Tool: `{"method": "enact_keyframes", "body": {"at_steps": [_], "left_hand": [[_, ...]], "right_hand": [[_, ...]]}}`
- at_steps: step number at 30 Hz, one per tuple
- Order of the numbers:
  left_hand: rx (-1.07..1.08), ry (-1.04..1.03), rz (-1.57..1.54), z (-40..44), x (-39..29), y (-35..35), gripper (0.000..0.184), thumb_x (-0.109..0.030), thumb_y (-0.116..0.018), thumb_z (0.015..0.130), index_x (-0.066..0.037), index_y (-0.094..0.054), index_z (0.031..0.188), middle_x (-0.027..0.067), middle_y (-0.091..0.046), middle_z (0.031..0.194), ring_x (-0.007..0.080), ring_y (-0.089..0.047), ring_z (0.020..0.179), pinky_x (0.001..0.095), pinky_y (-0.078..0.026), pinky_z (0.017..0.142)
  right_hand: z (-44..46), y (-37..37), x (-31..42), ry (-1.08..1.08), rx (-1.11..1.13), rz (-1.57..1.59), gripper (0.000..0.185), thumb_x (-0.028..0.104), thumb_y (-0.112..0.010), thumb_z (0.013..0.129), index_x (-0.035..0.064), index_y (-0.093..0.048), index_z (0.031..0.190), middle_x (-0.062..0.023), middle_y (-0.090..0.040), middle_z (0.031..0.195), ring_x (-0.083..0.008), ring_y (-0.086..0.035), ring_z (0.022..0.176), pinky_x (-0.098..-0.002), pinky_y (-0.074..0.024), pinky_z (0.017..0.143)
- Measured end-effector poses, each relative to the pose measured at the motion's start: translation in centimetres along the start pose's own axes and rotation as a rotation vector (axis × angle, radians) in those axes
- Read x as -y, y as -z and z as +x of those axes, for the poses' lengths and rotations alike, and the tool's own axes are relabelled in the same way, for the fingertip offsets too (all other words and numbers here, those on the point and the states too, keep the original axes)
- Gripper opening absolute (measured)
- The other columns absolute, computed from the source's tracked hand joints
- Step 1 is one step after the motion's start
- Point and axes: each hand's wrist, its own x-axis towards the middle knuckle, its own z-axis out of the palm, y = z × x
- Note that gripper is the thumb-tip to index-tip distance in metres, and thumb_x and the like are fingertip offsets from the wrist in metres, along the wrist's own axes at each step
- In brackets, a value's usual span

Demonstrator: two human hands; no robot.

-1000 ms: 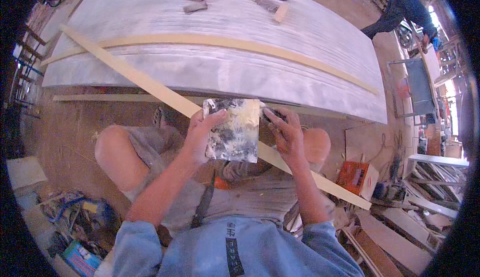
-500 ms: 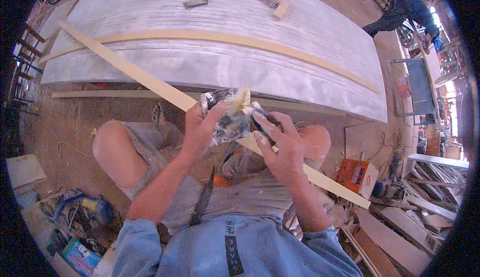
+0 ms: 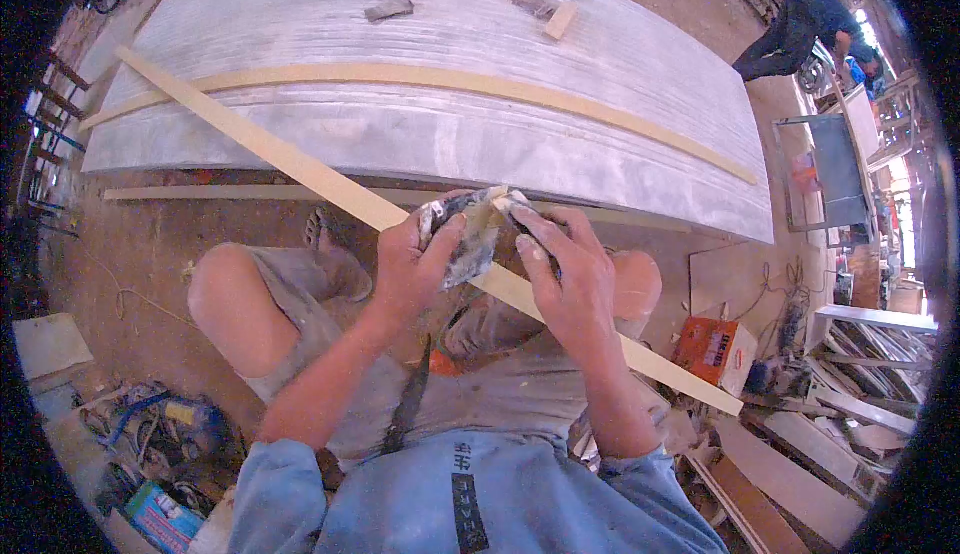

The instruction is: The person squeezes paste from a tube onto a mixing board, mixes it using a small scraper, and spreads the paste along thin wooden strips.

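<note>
My left hand (image 3: 418, 254) grips a flat plate (image 3: 474, 248) smeared with white, black and yellowish matter, tilted in front of my lap. Close against the plate's right edge, my right hand (image 3: 568, 259) is closed on a dark tool (image 3: 520, 216) with a pale, smeared end. Most of that tool is hidden by my fingers. A long pale wood strip (image 3: 285, 159) runs diagonally below my hands, from the panel's left end across my lap.
A large whitish panel (image 3: 420, 134) lies ahead, bearing another strip (image 3: 440, 78) and sandpaper-like scraps (image 3: 388, 6). An orange box (image 3: 712, 354) and stacked boards (image 3: 800, 454) are at right. Tools (image 3: 165, 419) lie at lower left. A person (image 3: 815, 29) bends at upper right.
The plate has tilted so less of its face shows. My right hand has moved left, bringing the dark tool against the plate's edge. The person at upper right has shifted an arm.
</note>
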Motion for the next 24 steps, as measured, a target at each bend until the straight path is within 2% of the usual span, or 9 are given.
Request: {"method": "enact_keyframes", "body": {"at_steps": [8,10,17,18,19,20,21,23,24], "left_hand": [[0.074,0.066,0.006,-0.6,0.8,0.0,0.031,-0.012,-0.058,0.095,0.001,-0.064,0.122,0.0062,-0.073,0.093,0.0067,-0.064,0.083,0.0256,-0.053,0.074],[0.055,-0.033,0.071,-0.5,1.4,0.0,0.032,-0.012,-0.058,0.095,0.002,-0.064,0.122,0.0071,-0.073,0.094,0.0077,-0.064,0.082,0.0264,-0.054,0.074],[0.023,-0.012,0.049,-0.4,0.2,-0.1,0.031,-0.012,-0.057,0.095,0.004,-0.065,0.120,0.0086,-0.073,0.095,0.0083,-0.064,0.083,0.0263,-0.054,0.075],[-0.063,0.016,-0.007,-0.1,-0.3,-0.1,0.029,-0.012,-0.057,0.095,0.003,-0.065,0.119,0.0090,-0.072,0.097,0.0086,-0.064,0.083,0.0259,-0.053,0.075],[-0.151,0.044,-0.063,0.3,-0.6,-0.1,0.028,-0.012,-0.058,0.095,0.003,-0.065,0.117,0.0094,-0.072,0.098,0.0089,-0.064,0.084,0.0254,-0.053,0.075],[-0.219,0.178,-0.410,1.2,0.5,-0.3,0.026,-0.013,-0.059,0.094,0.001,-0.063,0.115,0.0077,-0.069,0.100,0.0108,-0.065,0.085,0.0268,-0.054,0.077],[-0.223,0.176,-0.409,2.0,1.3,0.0,0.026,-0.013,-0.059,0.094,0.001,-0.063,0.115,0.0077,-0.069,0.100,0.0108,-0.065,0.085,0.0268,-0.054,0.077],[-0.288,0.281,-0.712,3.4,2.6,1.0,0.026,-0.015,-0.058,0.093,-0.001,-0.060,0.115,0.0062,-0.067,0.101,0.0144,-0.066,0.088,0.0303,-0.054,0.080],[-0.256,0.292,-0.719,3.9,3.0,1.4,0.028,-0.015,-0.057,0.092,-0.002,-0.057,0.117,0.0065,-0.065,0.105,0.0178,-0.065,0.094,0.0330,-0.054,0.082]], "right_hand": [[-0.1,-0.5,-1.1,0.011,0.185,-0.089,0.032,0.020,-0.060,0.091,0.0158,-0.066,0.122,-0.0146,-0.059,0.108,-0.0339,-0.061,0.099,-0.0449,-0.0515,0.082],[-0.4,-0.8,-1.1,0.030,0.172,-0.089,0.031,0.017,-0.060,0.090,0.0133,-0.068,0.120,-0.0147,-0.060,0.107,-0.0340,-0.062,0.097,-0.0430,-0.0511,0.081],[-1.7,-0.7,-1.5,0.036,0.252,-0.163,0.027,0.014,-0.058,0.091,0.0108,-0.070,0.115,-0.0147,-0.062,0.106,-0.0318,-0.063,0.093,-0.0411,-0.0508,0.079],[-1.9,-0.7,-1.8,0.032,0.246,-0.162,0.027,0.014,-0.058,0.091,0.0108,-0.070,0.115,-0.0147,-0.062,0.106,-0.0318,-0.063,0.093,-0.0411,-0.0508,0.079],[-2.2,-0.7,-2.4,0.006,0.211,0.008,0.027,0.015,-0.056,0.093,0.0090,-0.068,0.117,-0.0145,-0.064,0.105,-0.0287,-0.063,0.088,-0.0401,-0.0509,0.077],[-2.3,-0.6,-2.9,-0.015,0.179,0.179,0.028,0.017,-0.055,0.095,0.0072,-0.067,0.118,-0.0143,-0.066,0.103,-0.0256,-0.063,0.084,-0.0391,-0.0510,0.075],[-2.5,-0.1,-3.1,-0.011,0.181,0.181,0.028,0.017,-0.055,0.095,0.0072,-0.067,0.118,-0.0143,-0.066,0.103,-0.0256,-0.063,0.084,-0.0391,-0.0510,0.075],[-3.1,0.8,-3.3,-0.433,0.227,0.947,0.033,0.028,-0.048,0.101,0.0034,-0.065,0.117,-0.0108,-0.070,0.100,-0.0179,-0.062,0.074,-0.0318,-0.0507,0.068],[-3.5,0.8,-3.4,-0.430,0.223,0.947,0.033,0.028,-0.048,0.101,0.0034,-0.065,0.117,-0.0108,-0.070,0.100,-0.0179,-0.062,0.074,-0.0318,-0.0507,0.068]]}}
